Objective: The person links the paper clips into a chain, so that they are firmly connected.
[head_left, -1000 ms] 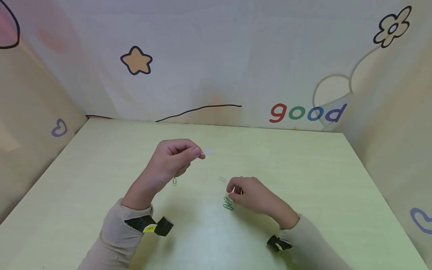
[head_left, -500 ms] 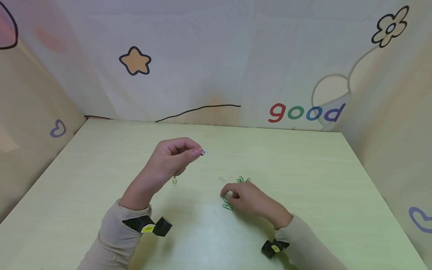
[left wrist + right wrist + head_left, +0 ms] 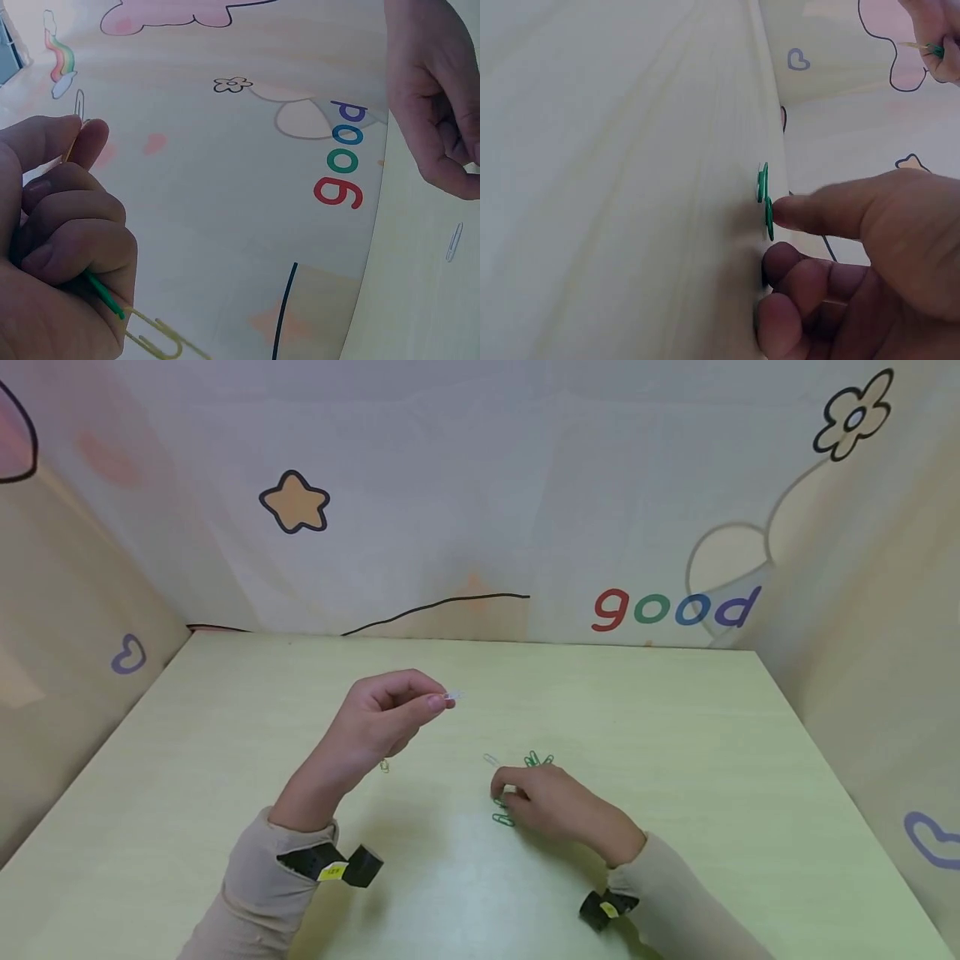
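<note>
My left hand [image 3: 390,714] is raised over the table, pinching a whitish paper clip [image 3: 79,105] between thumb and index finger; an orange bit shows below it. From its curled lower fingers emerge a green paper clip [image 3: 103,292] and a yellow paper clip [image 3: 161,334], apparently linked; the palm hides the rest. Low on the table, my right hand [image 3: 558,802] has its thumb against a green clip [image 3: 769,221], with the index fingertip close by. Whether it pinches that clip is unclear. Another green clip [image 3: 503,819] lies just in front of these fingers.
Several green clips [image 3: 536,758] lie beyond my right hand, partly covered by it. A whitish clip [image 3: 491,759] rests left of them. Printed fabric walls [image 3: 420,502] close in the pale table [image 3: 675,718] at the back and sides.
My right hand has moved left, off the far green clips and onto the near ones, then stayed there. The left hand has kept its place, its pinched clip turning slightly.
</note>
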`<action>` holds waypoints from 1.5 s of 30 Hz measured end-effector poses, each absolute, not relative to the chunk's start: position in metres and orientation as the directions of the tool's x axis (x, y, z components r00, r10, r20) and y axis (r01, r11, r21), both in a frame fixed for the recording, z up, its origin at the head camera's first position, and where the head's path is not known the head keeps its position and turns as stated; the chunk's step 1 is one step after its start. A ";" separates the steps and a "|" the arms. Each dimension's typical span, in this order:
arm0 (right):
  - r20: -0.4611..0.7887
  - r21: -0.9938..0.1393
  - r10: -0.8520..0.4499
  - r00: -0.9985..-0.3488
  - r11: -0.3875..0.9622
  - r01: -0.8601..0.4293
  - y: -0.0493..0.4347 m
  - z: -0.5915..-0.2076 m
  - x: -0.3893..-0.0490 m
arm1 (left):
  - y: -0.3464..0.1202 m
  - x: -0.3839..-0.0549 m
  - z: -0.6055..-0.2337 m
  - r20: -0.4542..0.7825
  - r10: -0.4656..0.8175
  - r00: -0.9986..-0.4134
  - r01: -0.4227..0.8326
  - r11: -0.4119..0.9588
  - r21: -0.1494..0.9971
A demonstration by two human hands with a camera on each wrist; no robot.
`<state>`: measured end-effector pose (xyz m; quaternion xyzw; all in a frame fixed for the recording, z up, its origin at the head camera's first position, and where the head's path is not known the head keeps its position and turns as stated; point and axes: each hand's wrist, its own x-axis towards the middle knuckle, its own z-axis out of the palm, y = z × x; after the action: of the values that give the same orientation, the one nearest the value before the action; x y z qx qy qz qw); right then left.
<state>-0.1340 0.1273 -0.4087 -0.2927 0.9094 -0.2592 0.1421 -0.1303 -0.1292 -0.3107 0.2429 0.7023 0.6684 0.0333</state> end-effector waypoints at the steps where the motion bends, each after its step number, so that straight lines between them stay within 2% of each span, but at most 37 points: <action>1: -0.105 -0.554 -0.610 -0.785 0.692 -0.463 0.128 -0.408 -0.134 | -0.129 -0.131 -0.311 0.279 0.389 -0.878 0.300 -0.007 0.954; 11: -0.128 -0.494 -0.536 -0.834 0.764 -0.415 0.128 -0.409 -0.134 | -0.126 -0.131 -0.314 0.249 0.387 -0.888 0.283 0.032 0.959; 13: -0.121 -0.550 -0.516 -0.848 0.746 -0.375 0.131 -0.408 -0.136 | -0.125 -0.129 -0.315 0.237 0.385 -0.892 0.277 0.050 0.960; 15: -0.112 -0.657 -0.497 -0.861 0.687 -0.311 0.136 -0.404 -0.138 | -0.123 -0.128 -0.316 0.231 0.387 -0.893 0.279 0.072 0.958; 18: -0.076 -0.827 -0.481 -0.873 0.520 -0.214 0.143 -0.392 -0.138 | -0.118 -0.126 -0.316 0.236 0.388 -0.891 0.298 0.106 0.949; 21: -0.021 -0.918 -0.478 -0.878 0.357 -0.172 0.146 -0.376 -0.134 | -0.114 -0.122 -0.315 0.246 0.373 -0.895 0.322 0.157 0.934; 25: 0.113 -0.945 -0.444 -0.889 0.229 -0.235 0.145 -0.355 -0.123 | -0.107 -0.113 -0.312 0.281 0.341 -0.897 0.373 0.242 0.896; 28: 0.220 -0.937 -0.409 -0.886 0.163 -0.308 0.142 -0.343 -0.114 | -0.103 -0.108 -0.310 0.339 0.346 -0.875 0.442 0.285 0.851; 35: 0.430 -0.881 -0.333 -0.839 0.050 -0.471 0.134 -0.329 -0.097 | -0.095 -0.102 -0.308 0.436 0.380 -0.816 0.552 0.284 0.784; 45: 0.542 -0.829 -0.249 -0.802 -0.003 -0.559 0.130 -0.323 -0.091 | -0.090 -0.101 -0.310 0.490 0.412 -0.769 0.617 0.275 0.737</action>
<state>-0.0908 0.1297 -0.3232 -0.2904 0.6957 -0.6459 -0.1203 -0.1013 -0.0898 -0.3098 0.3248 0.7919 0.5070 -0.1012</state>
